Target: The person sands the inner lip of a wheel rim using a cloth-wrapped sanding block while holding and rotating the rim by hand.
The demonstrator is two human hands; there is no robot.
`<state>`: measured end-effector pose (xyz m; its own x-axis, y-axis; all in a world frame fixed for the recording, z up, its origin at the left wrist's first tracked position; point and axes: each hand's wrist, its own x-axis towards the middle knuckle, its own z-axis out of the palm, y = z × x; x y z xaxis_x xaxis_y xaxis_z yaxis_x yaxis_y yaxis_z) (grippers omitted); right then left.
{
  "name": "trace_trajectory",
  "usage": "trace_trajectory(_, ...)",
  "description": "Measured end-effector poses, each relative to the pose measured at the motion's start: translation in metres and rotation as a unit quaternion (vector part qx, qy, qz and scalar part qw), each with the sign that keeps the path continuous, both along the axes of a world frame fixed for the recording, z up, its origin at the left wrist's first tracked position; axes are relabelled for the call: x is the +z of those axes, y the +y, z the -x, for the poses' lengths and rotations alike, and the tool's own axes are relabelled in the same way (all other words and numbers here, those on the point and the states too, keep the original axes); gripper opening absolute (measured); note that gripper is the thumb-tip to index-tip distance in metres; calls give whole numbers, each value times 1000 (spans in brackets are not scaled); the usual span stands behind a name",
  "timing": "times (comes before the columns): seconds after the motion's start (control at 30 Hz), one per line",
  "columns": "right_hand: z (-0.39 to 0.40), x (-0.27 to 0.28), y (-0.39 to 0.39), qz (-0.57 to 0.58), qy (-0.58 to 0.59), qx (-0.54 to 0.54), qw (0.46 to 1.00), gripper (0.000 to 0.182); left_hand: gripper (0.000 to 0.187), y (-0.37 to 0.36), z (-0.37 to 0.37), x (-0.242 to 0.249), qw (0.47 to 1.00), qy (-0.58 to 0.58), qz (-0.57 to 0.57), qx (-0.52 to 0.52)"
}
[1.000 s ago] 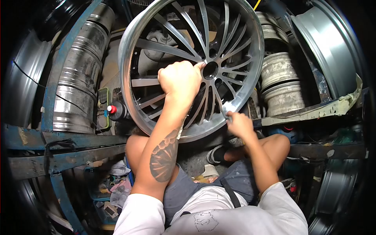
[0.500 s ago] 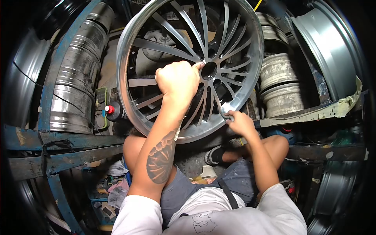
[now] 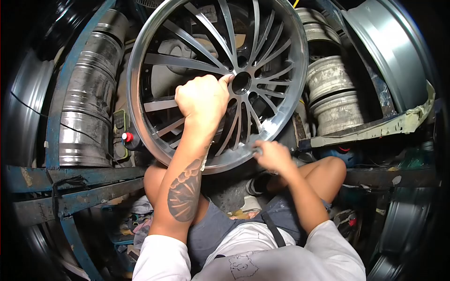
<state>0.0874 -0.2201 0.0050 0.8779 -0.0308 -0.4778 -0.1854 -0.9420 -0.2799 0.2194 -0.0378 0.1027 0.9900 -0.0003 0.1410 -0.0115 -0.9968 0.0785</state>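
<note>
- Clenching over the spokes of the big wheel [image 3: 136,86], your left hand [image 3: 204,97] has its fingers curled in and its thumb reaching to the hub, just beside the round centre hole [image 3: 242,83].
- Your right hand [image 3: 275,156] is at the wheel's lower right edge, pinching a small grey piece [image 3: 257,151] between thumb and fingers; it is blurred, so you may be holding a pad or a folded scrap, and I can't tell which.
- The wheel is in front of you, above your knees, its spoked face towards you; its polished lip shines brightly near your right hand.
- To the left of the wheel you have a dark bottle with a red cap [image 3: 127,137], and just beside it a case with a yellow-green edge [image 3: 120,133].
- Farther left, bare metal barrels [image 3: 89,96] lie in a row behind a blue frame bar [image 3: 57,126].
- On your right are worn rims [image 3: 330,77], with a large silver rim [image 3: 391,54] beyond them.
</note>
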Motion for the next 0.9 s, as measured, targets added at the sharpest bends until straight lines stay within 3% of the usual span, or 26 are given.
trace_trajectory(0.07,-10,-5,-16,11,-14,-15,1000,38,59,1,3,-4,999,-38,-7,3)
trace_trajectory(0.17,4,-8,18,77,7,56,995,38,58,-2,2,1,1000,-8,9,16)
trace_trajectory(0.33,-8,-10,-18,21,-40,19,999,36,60,-3,5,1,1000,-25,-4,6)
trace_trajectory(0.47,11,1,23,32,-13,96,995,39,61,-4,7,2,1000,-5,6,5)
trace_trajectory(0.6,-15,-3,-22,-11,23,18,1000,39,62,0,11,3,1000,-14,6,-6)
trace_trajectory(0.7,6,-3,11,39,27,72,996,38,61,1,8,0,1000,-16,14,0)
trace_trajectory(0.73,13,-4,21,1,4,88,996,42,61,2,8,-2,1000,-26,11,-4)
trace_trajectory(0.83,-4,-22,-17,-31,28,51,998,41,61,5,7,-7,999,-42,-6,-14)
trace_trajectory(0.9,-13,-16,-32,2,-17,3,1000,38,62,5,6,-5,999,-44,-7,-7)
